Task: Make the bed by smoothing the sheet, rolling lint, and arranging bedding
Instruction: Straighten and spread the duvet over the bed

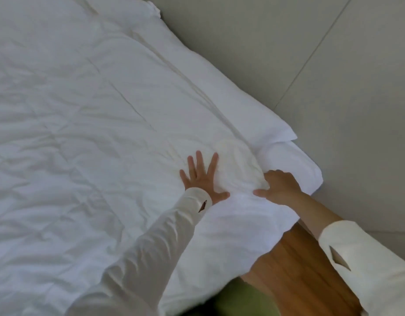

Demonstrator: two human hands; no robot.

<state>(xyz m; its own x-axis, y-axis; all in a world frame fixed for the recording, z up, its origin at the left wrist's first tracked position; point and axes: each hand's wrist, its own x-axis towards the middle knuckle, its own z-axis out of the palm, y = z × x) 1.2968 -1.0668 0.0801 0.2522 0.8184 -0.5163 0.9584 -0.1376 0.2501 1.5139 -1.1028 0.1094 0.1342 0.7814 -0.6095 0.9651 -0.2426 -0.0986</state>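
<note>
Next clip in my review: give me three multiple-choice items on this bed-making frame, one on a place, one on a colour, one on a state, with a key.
1. Where does the left hand lie?
A. on the crumpled white duvet
B. on the grey tiled floor
C. on the wooden bed frame

2. What colour are the long sleeves?
A. black
B. red
C. off-white

3. How is the right hand?
A. flat and spread
B. fingers curled into a bunched fold of the duvet
C. hanging free

Key: 1 A, its palm rests on the cloth; 2 C, both sleeves are pale; 3 B, its fingertips sink into the fold.
</note>
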